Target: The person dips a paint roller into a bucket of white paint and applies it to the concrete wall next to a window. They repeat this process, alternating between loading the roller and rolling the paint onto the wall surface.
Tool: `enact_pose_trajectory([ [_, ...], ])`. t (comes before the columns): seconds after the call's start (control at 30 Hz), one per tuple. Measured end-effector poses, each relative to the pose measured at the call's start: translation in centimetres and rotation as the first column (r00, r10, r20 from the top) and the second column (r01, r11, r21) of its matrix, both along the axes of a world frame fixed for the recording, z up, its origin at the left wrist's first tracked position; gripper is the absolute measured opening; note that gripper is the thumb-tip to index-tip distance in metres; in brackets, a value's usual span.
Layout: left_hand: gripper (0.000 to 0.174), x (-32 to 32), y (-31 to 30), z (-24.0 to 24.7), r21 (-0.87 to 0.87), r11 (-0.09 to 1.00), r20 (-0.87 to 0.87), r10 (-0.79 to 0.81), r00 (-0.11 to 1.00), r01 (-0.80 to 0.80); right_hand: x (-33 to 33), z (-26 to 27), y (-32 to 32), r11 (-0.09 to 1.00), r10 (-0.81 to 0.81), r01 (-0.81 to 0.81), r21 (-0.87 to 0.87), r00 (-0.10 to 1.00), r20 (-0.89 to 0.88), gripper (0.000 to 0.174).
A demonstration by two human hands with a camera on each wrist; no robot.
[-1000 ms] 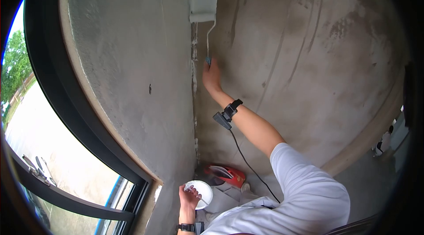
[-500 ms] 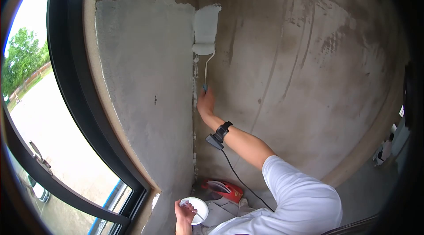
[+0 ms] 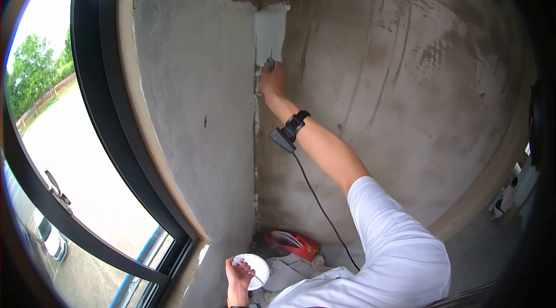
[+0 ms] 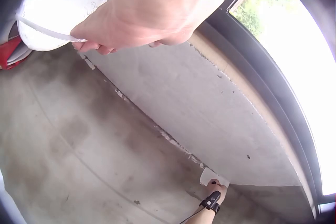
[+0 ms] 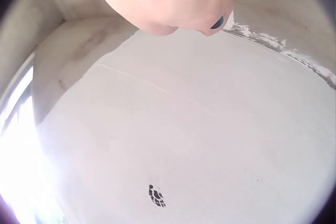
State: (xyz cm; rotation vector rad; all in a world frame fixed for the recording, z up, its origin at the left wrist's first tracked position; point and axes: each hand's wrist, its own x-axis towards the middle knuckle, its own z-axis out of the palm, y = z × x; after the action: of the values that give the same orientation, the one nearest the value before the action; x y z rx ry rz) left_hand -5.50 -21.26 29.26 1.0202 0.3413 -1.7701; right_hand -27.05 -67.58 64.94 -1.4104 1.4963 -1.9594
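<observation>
My right hand (image 3: 272,80) grips the roller's blue-green handle (image 3: 270,63) by the wall corner, in front of a white painted patch (image 3: 270,27). The roller head cannot be made out against that paint. In the right wrist view a bit of the handle (image 5: 217,23) shows beside the right hand (image 5: 168,3). Low down, my left hand (image 3: 238,278) holds the white bucket (image 3: 259,266) by its handle, fingers curled round it. The left wrist view shows the bucket (image 4: 63,3) hanging beside the left hand (image 4: 142,16).
A black-framed window (image 3: 101,76) stands at the left, beside the grey coated wall (image 3: 197,70). Bare brown wall (image 3: 370,105) spreads to the right. A red bag (image 3: 298,244) lies at the corner's foot. A cable (image 3: 318,198) hangs from the right wrist. A person (image 3: 504,199) is far right.
My right hand has moved up the wall since half a second ago, and the roller head and its wire frame no longer show clearly. The left hand still holds the bucket.
</observation>
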Motion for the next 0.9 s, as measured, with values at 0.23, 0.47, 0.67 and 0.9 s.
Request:
enact_pose_trajectory([
  [0.23,0.038,1.0,0.9,-1.0,-0.086,0.996,-0.045,-0.018,0.999,0.014,-0.4,-1.0,3.6,1.0,-0.018,0.017,-0.025,0.999,-0.05,0.024],
  [0.47,0.035,0.3,1.2,-0.4,-0.084,0.996,-0.022,-0.025,0.999,0.023,0.1,-9.5,6.9,0.999,-0.031,0.032,0.0,0.988,-0.151,0.022],
  [0.67,0.04,0.6,1.5,-0.7,-0.067,0.998,-0.003,-0.005,1.0,0.004,1.6,-15.4,8.8,0.985,-0.015,0.03,0.168,0.996,-0.089,0.021],
  [0.9,0.041,1.4,2.5,-1.6,-0.069,0.997,-0.035,0.016,0.999,-0.018,1.7,-14.8,9.8,0.988,-0.04,0.05,0.149,0.997,-0.072,0.025],
])
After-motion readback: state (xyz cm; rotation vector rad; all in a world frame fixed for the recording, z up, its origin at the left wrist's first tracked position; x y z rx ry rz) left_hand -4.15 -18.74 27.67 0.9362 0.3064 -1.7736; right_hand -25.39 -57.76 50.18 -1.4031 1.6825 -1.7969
